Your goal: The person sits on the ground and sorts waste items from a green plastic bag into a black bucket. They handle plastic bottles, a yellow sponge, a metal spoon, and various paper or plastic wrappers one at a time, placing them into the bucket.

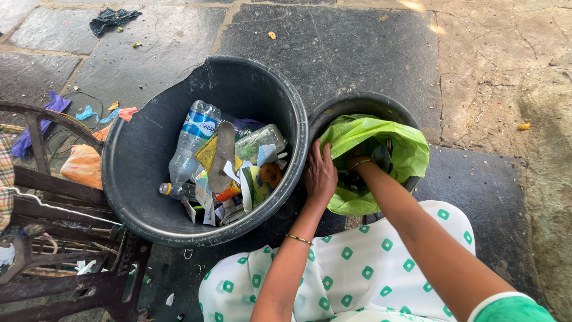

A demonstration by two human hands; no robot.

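Our left hand [320, 173] rests open on the thin green plastic bag [381, 143]; our right hand [351, 164] is buried inside, grip unseen. We risk tearing it.

tub [137, 179] left, bottles [193, 140] inside; lined bin [357, 104] right, touching

Dark stone slab floor [345, 48], paler cracked paving [506, 65] right, scattered litter, dark rag [113, 19] top left, rusty metal frame [53, 238] left, daylight.
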